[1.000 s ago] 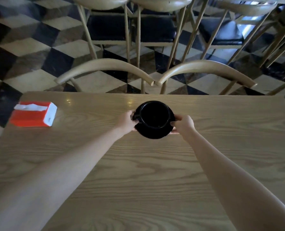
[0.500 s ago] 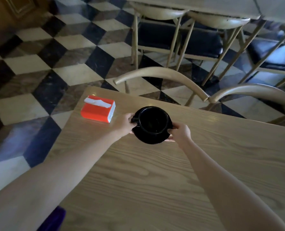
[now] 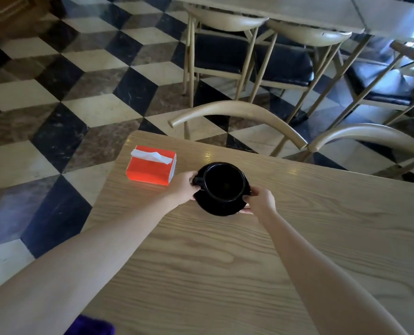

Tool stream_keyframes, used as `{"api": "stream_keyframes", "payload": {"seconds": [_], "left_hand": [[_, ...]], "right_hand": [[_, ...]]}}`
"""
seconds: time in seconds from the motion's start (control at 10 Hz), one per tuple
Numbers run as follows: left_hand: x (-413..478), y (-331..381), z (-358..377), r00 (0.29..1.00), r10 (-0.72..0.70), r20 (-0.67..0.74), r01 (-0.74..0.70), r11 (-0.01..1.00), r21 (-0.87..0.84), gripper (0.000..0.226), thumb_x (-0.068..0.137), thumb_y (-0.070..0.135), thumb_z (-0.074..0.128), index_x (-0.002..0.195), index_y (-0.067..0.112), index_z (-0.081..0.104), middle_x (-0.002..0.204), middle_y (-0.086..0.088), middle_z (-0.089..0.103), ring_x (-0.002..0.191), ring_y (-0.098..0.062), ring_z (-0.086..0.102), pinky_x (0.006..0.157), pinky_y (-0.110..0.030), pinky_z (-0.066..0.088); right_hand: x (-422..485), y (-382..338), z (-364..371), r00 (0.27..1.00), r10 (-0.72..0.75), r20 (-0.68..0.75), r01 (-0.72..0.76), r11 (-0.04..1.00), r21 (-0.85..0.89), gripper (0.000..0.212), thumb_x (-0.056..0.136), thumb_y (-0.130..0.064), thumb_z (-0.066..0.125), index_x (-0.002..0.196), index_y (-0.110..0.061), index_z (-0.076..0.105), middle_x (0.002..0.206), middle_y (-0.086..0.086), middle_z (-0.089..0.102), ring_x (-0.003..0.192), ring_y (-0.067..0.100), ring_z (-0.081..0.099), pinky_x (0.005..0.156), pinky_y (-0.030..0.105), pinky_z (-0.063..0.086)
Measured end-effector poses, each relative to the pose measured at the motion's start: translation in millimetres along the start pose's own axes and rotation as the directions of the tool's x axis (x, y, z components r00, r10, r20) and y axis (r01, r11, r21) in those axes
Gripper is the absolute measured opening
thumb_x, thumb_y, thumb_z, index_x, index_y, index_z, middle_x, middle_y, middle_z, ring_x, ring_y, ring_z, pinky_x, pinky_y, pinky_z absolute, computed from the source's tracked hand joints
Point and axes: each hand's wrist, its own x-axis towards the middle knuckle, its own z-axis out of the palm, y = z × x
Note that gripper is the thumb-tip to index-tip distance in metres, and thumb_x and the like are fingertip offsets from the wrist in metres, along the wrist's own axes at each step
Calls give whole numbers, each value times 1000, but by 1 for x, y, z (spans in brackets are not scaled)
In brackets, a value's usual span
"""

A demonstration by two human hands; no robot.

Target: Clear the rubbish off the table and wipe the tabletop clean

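Observation:
A black cup (image 3: 224, 181) stands on a black saucer (image 3: 219, 209) over the far part of the wooden table (image 3: 249, 262). My left hand (image 3: 183, 188) grips the saucer's left rim, by the cup's handle. My right hand (image 3: 261, 201) grips the saucer's right rim. Whether the saucer rests on the tabletop or is held just above it, I cannot tell. A red tissue box (image 3: 151, 168) with a white tissue sticking out lies near the table's far left corner, just left of my left hand.
Two curved wooden chair backs (image 3: 237, 112) stand against the table's far edge. More chairs with black seats (image 3: 219, 54) and another table lie beyond, on a checkered floor. A purple thing (image 3: 92, 326) shows at the bottom edge.
The view has swung to the left, so the table's left corner and more floor show. The cup and saucer, held in both hands, now sit closer to the tissue box.

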Motion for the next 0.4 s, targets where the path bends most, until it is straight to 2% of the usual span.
{"api": "stream_keyframes", "payload": {"seconds": [0.1, 0.2, 0.3, 0.4], "left_hand": [[0, -1, -1, 1000, 19, 22, -20, 999, 28, 55, 88, -8, 52, 140, 6, 39, 141, -14, 47, 128, -29, 48, 88, -38, 54], [-3, 0, -3, 996, 15, 83, -23, 995, 102, 61, 86, -9, 53, 141, 10, 36, 136, -14, 51, 114, -25, 55, 89, -35, 53], [-4, 8, -10, 992, 20, 125, -65, 929, 363, 60, 87, 1, 53, 142, 14, 34, 133, -12, 54, 114, -25, 55, 94, -34, 46], [-8, 26, -22, 991, 39, 132, -101, 856, 507, 65, 90, 1, 48, 148, 14, 22, 150, -12, 36, 132, -29, 43, 104, -35, 38]], "right_hand": [[-3, -1, -3, 1000, 10, 29, -10, 1000, -13, 41, 86, 12, 47, 117, -9, 63, 88, -1, 64, 73, 22, 68, 72, 37, 60], [-14, -4, -10, 996, 41, 73, -34, 994, -103, 50, 87, 5, 53, 134, -12, 50, 106, 12, 66, 85, 26, 66, 79, 38, 59], [-22, -14, -21, 989, 80, 121, -23, 911, -412, 64, 88, -8, 58, 145, -14, 31, 139, 16, 50, 115, 32, 59, 91, 37, 52], [-32, -27, -35, 989, 50, 141, 64, 710, -701, 70, 89, -21, 59, 149, -18, 23, 148, 9, 41, 131, 28, 47, 103, 33, 43]]}}
